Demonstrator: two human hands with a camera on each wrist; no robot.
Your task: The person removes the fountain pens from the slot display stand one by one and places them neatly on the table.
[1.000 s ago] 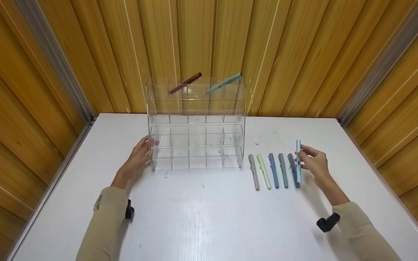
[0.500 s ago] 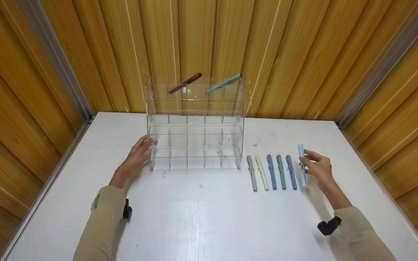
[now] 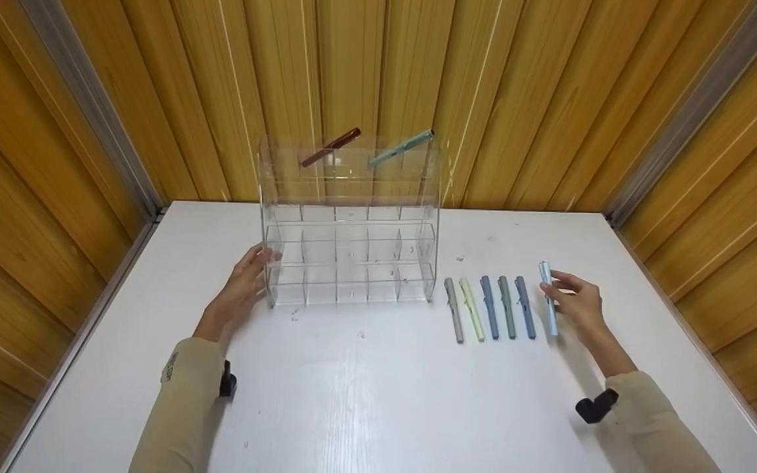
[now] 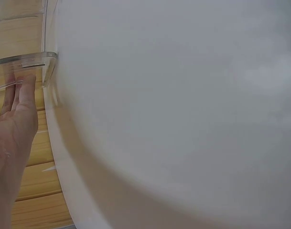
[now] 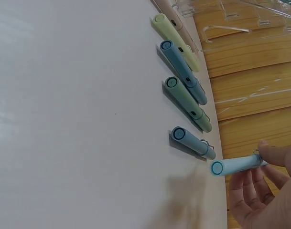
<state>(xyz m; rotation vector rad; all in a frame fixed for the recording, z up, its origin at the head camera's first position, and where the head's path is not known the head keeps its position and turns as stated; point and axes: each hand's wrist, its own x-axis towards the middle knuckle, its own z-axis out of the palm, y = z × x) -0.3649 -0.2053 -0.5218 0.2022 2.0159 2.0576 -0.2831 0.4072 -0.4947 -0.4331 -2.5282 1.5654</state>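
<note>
The left hand (image 3: pixel 245 274), fingers nearly straight, touched the left side of the clear rack (image 3: pixel 351 265). A red pen (image 3: pixel 330 147) and a teal pen (image 3: pixel 401 148) leaned at its top. Five pens (image 3: pixel 489 307) lay right of it on the table (image 3: pixel 352 407); beside them the right hand (image 3: pixel 579 304) pinched a light blue pen (image 3: pixel 552 316) between thumb and fingers.

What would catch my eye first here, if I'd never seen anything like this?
Probably the big clear rack standing toward the back of the white table, with a dark red pen and a teal pen slanting at its top. Then the neat row of five pens to its right, and just beyond them a pale blue pen pinched in the person's right grip.
</note>
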